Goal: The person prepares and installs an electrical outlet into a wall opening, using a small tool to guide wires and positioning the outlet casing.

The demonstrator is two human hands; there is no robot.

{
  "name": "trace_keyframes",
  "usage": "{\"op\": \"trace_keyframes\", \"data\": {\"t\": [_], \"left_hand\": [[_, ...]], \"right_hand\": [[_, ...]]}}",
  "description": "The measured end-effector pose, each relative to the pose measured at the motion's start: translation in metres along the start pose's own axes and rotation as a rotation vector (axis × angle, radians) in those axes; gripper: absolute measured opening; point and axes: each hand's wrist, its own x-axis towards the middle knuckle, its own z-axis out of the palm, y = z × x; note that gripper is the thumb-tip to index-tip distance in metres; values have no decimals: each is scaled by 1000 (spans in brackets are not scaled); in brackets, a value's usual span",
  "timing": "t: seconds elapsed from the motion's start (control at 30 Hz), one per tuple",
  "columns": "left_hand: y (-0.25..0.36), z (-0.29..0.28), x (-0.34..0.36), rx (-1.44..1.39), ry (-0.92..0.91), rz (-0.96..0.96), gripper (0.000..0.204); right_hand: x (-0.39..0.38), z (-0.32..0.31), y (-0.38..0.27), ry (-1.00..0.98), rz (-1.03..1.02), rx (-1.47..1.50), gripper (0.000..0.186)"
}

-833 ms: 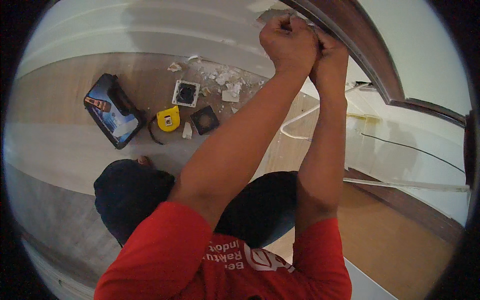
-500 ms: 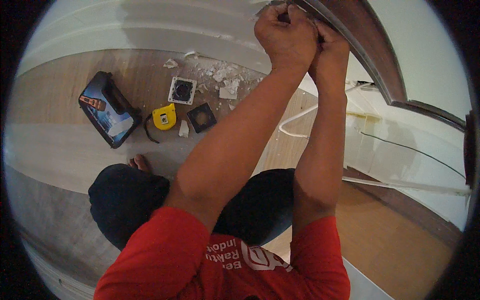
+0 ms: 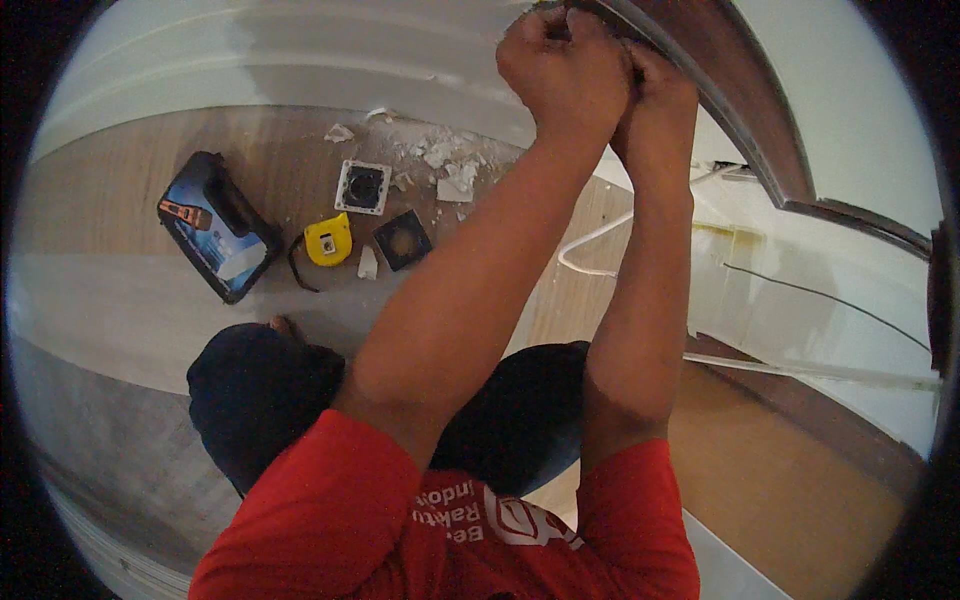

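Observation:
Both arms reach up to the top of the view, and the hands come together at the wall beside a dark wooden frame. My left hand is closed, fingers curled in at the wall. Close against it, my right hand is closed too, partly behind the left. Whatever the fingers grip is hidden by the hands and the upper edge of the picture. Broken plaster pieces and crumbs lie on the floor below the hands.
On the wood-look floor lie a white-framed black wall socket, a black square plate, a yellow tape measure and a dark tool case. A white cable bends beside my right forearm. A thin dark wire runs along the right wall.
My left hand has shifted slightly left, still close to the right hand. The view has moved a little; the things on the floor lie as before.

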Motion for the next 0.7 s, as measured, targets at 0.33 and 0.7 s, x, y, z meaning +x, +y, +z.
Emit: {"op": "trace_keyframes", "data": {"t": [0.33, 0.7], "left_hand": [[7, 1, 8, 274, 59, -92, 17], [-1, -15, 24, 115, -85, -348, 22]], "right_hand": [[-2, 5, -10, 63, 5, -92, 26], [1, 3, -23, -95, 344, 158, 24]]}}
